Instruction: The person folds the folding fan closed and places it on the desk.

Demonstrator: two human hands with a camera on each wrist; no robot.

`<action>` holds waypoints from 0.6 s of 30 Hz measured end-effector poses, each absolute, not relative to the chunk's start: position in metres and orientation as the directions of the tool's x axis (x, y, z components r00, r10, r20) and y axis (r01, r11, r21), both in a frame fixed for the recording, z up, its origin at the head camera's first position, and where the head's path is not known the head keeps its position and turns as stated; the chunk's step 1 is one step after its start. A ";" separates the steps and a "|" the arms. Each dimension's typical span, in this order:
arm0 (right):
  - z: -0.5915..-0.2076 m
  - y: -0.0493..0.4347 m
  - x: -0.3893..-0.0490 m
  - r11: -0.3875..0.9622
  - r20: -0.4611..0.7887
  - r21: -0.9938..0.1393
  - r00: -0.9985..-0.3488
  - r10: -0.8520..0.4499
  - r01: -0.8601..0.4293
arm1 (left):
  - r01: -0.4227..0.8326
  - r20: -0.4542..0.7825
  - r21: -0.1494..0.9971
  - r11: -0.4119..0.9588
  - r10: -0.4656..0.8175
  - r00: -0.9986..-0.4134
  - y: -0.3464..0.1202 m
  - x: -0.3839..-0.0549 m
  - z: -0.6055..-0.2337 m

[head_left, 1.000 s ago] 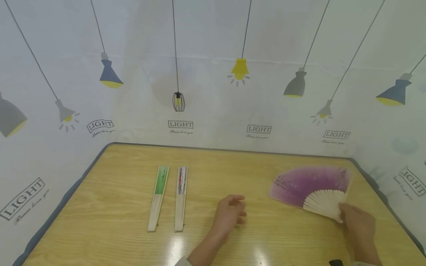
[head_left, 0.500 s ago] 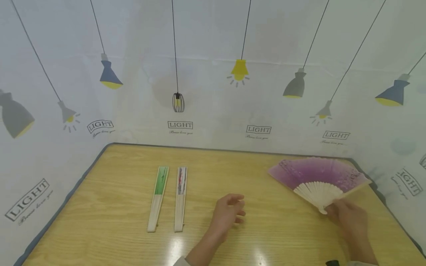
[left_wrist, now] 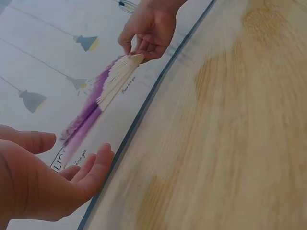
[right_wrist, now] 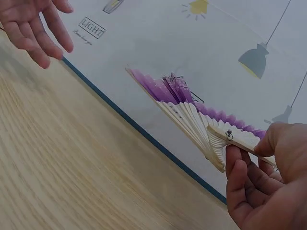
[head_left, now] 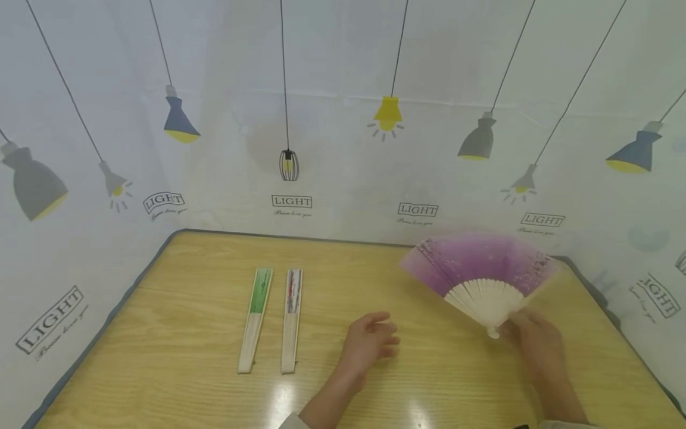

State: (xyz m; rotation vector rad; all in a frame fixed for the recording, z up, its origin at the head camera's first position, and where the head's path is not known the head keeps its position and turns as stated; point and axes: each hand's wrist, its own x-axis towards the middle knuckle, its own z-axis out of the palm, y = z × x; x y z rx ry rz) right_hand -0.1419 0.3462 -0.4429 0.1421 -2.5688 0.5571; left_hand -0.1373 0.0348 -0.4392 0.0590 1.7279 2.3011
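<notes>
A purple folding fan (head_left: pixel 482 262) with pale ribs is spread wide over the right side of the table. My right hand (head_left: pixel 536 345) pinches its right outer rib near the pivot, thumb on one side and fingers on the other; the right wrist view shows a metal ring at the pivot of the fan (right_wrist: pixel 192 120). My left hand (head_left: pixel 370 339) is held over the middle of the table, fingers loosely bent and holding nothing. In the left wrist view the left hand (left_wrist: pixel 57 177) has its thumb and fingers apart, with the fan beyond them.
Two closed folding fans lie side by side left of my left hand: a green one (head_left: pixel 256 322) and a white one with red and dark print (head_left: pixel 291 322). The wooden table (head_left: pixel 177 333) meets a lamp-patterned cloth wall (head_left: pixel 343 149) at its back and sides.
The right hand has carried the purple fan leftward and raised it, turning it so its spread edge points up and away. The left hand has stayed nearly still.
</notes>
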 end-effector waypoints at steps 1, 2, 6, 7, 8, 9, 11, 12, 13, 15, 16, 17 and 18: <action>-0.444 0.342 -0.143 0.910 0.524 -0.341 -0.852 -0.024 -0.236 | -0.188 -0.123 0.940 -0.283 0.231 -0.965 0.035 -0.138 -0.440; -0.445 0.338 -0.144 0.918 0.568 -0.270 -0.818 -0.092 -0.291 | -0.196 -0.125 0.929 -0.315 0.230 -0.965 0.036 -0.139 -0.442; -0.449 0.320 -0.148 0.907 0.623 -0.184 -0.758 -0.192 -0.380 | -0.215 -0.129 0.876 -0.433 0.218 -0.967 0.038 -0.143 -0.449; -0.450 0.315 -0.149 0.901 0.628 -0.178 -0.751 -0.205 -0.395 | -0.219 -0.132 0.863 -0.455 0.216 -0.967 0.038 -0.144 -0.450; -0.451 0.310 -0.150 0.898 0.632 -0.167 -0.743 -0.220 -0.408 | -0.223 -0.135 0.851 -0.475 0.212 -0.968 0.038 -0.145 -0.452; -0.452 0.305 -0.150 0.894 0.637 -0.157 -0.735 -0.233 -0.419 | -0.219 -0.132 0.843 -0.491 0.205 -0.970 0.038 -0.147 -0.454; -0.454 0.295 -0.152 0.885 0.650 -0.135 -0.714 -0.260 -0.446 | -0.213 -0.134 0.831 -0.514 0.187 -0.973 0.038 -0.149 -0.456; -0.455 0.290 -0.152 0.878 0.655 -0.127 -0.704 -0.275 -0.461 | -0.209 -0.134 0.827 -0.522 0.178 -0.975 0.037 -0.150 -0.457; -0.456 0.286 -0.153 0.871 0.660 -0.119 -0.693 -0.289 -0.476 | -0.203 -0.133 0.822 -0.533 0.168 -0.977 0.037 -0.151 -0.458; -0.459 0.276 -0.153 0.852 0.664 -0.125 -0.681 -0.309 -0.508 | -0.198 -0.136 0.805 -0.559 0.151 -0.979 0.037 -0.154 -0.460; -0.460 0.272 -0.152 0.843 0.656 -0.157 -0.692 -0.300 -0.514 | -0.201 -0.143 0.795 -0.572 0.144 -0.979 0.036 -0.154 -0.460; -0.461 0.268 -0.151 0.838 0.643 -0.187 -0.709 -0.290 -0.512 | -0.204 -0.151 0.781 -0.590 0.138 -0.979 0.036 -0.155 -0.461; -0.461 0.263 -0.150 0.826 0.602 -0.279 -0.759 -0.248 -0.490 | -0.206 -0.161 0.764 -0.611 0.128 -0.979 0.036 -0.156 -0.461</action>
